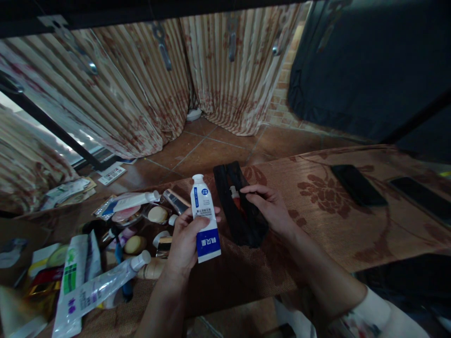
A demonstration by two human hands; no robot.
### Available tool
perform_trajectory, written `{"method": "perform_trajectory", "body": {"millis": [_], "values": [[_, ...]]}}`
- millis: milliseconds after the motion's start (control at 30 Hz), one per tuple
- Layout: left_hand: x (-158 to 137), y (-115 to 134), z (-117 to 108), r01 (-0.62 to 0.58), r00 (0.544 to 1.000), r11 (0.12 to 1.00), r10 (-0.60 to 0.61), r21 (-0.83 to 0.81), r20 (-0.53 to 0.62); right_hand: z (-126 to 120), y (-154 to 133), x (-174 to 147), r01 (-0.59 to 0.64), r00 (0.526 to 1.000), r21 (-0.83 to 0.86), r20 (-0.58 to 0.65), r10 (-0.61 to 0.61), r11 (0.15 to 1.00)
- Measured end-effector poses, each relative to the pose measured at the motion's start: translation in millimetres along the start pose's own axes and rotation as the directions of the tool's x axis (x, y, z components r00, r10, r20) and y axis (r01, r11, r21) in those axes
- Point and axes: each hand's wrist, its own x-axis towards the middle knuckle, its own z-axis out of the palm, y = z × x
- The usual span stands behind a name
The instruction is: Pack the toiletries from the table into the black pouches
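My left hand [186, 239] is closed around a white and blue tube [205, 211], held upright with its white cap at the top. To its right lies a black pouch [225, 206], spread open on the cloth-covered bench. Inside the pouch sits a small bottle [237, 199] with a clear top and reddish contents. My right hand [269, 206] is at the pouch's right edge, its thumb and forefinger together on the dark fabric by the bottle.
Left of my hands is a pile of toiletries, among them a white tube with purple marks [105, 284] and a compact [157, 215]. Two dark phones, one nearer [357, 184] and one farther right [423, 197], lie on the brown patterned cloth [317, 225]. Striped curtains [141, 84] hang beyond.
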Motion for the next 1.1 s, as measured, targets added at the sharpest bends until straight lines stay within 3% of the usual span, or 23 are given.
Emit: {"method": "perform_trajectory", "body": {"millis": [367,1100], "values": [[-1.2,2.8,0.9,0.002,1.0,1.0,-0.002,0.027,0.003,-1.7,3.1,1.3,0.041,0.999,-0.044,-0.009,-0.041,0.998],[-1.5,-1.5,-0.4,-0.002,1.0,1.0,0.003,-0.018,0.03,1.7,-0.9,-0.4,-0.015,1.0,0.0,-0.027,0.015,1.0]]}}
